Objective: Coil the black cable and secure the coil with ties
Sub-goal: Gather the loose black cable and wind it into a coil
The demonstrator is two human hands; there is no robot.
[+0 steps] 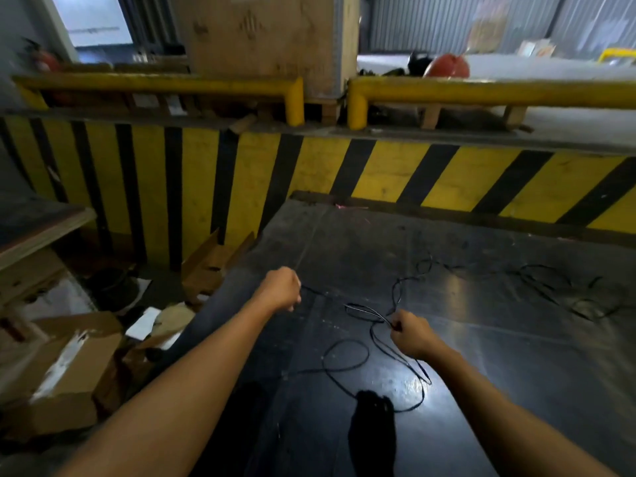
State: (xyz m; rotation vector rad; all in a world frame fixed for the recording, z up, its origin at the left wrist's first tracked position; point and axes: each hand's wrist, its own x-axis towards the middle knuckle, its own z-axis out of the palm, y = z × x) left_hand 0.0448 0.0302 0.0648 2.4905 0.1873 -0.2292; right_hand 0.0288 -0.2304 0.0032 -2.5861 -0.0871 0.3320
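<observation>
A thin black cable lies in loose loops on a dark tabletop. My left hand is closed in a fist on one stretch of it, which runs from the fist to the right. My right hand pinches the cable where a few strands cross, with loops hanging below it toward the table's near edge. More of the cable trails away in tangled loops toward the far right of the table. I see no ties.
A yellow-and-black striped wall stands behind the table, with yellow rails above it. Cardboard boxes and scraps lie on the floor to the left. A dark object sits at the table's near edge.
</observation>
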